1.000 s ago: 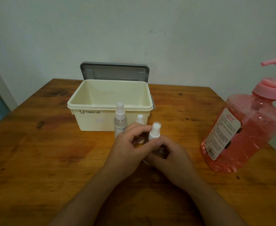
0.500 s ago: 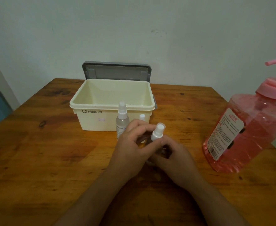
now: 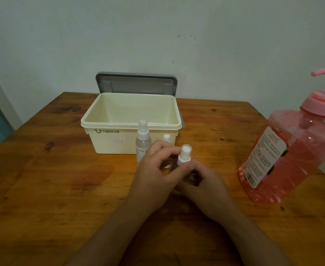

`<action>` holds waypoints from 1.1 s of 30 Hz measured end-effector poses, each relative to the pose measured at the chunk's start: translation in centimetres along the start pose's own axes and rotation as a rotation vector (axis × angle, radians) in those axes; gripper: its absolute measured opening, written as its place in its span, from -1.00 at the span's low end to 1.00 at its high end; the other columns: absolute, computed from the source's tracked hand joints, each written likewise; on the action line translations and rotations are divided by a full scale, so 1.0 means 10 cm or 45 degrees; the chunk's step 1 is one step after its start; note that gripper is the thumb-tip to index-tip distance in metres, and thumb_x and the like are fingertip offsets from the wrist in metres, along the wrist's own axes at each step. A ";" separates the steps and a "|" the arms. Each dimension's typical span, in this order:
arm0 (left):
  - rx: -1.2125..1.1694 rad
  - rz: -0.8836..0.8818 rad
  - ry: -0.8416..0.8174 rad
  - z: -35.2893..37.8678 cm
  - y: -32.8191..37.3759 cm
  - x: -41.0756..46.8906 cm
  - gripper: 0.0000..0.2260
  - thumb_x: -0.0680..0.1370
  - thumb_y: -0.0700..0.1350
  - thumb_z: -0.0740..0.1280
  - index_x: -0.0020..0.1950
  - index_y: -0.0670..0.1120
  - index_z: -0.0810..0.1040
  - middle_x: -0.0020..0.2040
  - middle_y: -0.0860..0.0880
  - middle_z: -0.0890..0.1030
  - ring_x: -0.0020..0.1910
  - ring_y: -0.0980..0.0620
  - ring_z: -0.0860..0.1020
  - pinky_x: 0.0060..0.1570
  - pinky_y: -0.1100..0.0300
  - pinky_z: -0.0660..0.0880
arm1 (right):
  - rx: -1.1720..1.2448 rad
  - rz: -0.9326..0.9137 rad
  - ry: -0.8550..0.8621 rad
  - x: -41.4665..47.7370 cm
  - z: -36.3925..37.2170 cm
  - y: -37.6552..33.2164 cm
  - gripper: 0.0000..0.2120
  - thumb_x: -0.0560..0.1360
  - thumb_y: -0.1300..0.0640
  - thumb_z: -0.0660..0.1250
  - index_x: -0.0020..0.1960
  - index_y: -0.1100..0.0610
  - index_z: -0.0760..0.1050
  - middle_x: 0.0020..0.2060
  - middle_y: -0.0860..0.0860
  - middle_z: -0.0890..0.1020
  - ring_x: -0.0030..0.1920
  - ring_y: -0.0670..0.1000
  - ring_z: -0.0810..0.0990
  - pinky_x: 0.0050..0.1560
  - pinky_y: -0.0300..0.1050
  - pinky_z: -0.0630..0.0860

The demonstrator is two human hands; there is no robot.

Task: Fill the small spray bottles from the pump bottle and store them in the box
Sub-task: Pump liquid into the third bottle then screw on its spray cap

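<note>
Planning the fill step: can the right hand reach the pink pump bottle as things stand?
Probably yes: only bare wooden table lies between the right hand and the pink plastic pump bottle. That hand and the left hand hold the small white-capped spray bottle, so it must let go first.

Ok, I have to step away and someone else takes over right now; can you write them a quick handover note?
Left hand and right hand both grip the held spray bottle, spray head on, in front of the box.
A taller spray bottle and a short spray bottle, partly hidden by the left hand, stand before the box too.
Box open, grey lid up, nothing seen inside; pump bottle stands at the right, no hand on it.
Done: nothing stored. Left: fill the bottles (contents unclear), then box them.
</note>
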State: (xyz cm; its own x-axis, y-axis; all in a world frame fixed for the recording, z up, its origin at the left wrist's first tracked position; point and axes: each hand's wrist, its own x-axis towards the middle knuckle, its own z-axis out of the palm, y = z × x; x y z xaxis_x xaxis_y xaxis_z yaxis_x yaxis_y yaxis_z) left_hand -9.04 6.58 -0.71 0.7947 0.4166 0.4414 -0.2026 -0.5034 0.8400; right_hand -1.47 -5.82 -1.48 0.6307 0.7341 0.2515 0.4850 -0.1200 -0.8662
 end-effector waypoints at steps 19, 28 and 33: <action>0.024 0.043 -0.105 -0.04 0.00 -0.06 -0.69 0.54 -0.03 0.36 0.28 0.08 0.48 0.12 0.26 0.56 0.17 0.29 0.50 0.10 0.45 0.44 | -0.003 0.007 -0.015 0.01 -0.01 0.04 -0.67 0.48 0.22 0.42 0.12 -0.15 0.51 -0.09 -0.34 0.64 -0.07 -0.31 0.60 -0.16 -0.45 0.49; 0.012 0.004 -0.030 0.01 0.00 -0.01 -0.69 0.46 0.10 0.34 0.17 0.08 0.56 0.05 0.18 0.54 0.11 0.19 0.52 0.08 0.29 0.52 | -0.026 0.006 -0.022 0.00 -0.01 0.00 -0.69 0.50 0.16 0.41 0.01 -0.25 0.46 -0.11 -0.45 0.59 -0.06 -0.36 0.58 -0.17 -0.50 0.47; 0.020 -0.004 -0.102 -0.03 0.00 -0.06 -0.65 0.48 0.16 0.29 0.23 0.11 0.50 0.09 0.25 0.57 0.16 0.28 0.52 0.09 0.39 0.48 | -0.018 0.002 -0.028 0.01 0.00 0.02 -0.67 0.50 0.17 0.41 0.11 -0.21 0.47 -0.10 -0.42 0.60 -0.06 -0.35 0.58 -0.17 -0.49 0.48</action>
State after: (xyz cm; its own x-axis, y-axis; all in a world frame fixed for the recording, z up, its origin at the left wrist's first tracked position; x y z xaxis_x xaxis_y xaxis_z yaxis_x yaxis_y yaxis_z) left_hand -9.66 6.57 -0.90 0.8385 0.3567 0.4119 -0.1917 -0.5145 0.8358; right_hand -1.32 -5.77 -1.59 0.6180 0.7484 0.2408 0.4928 -0.1301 -0.8604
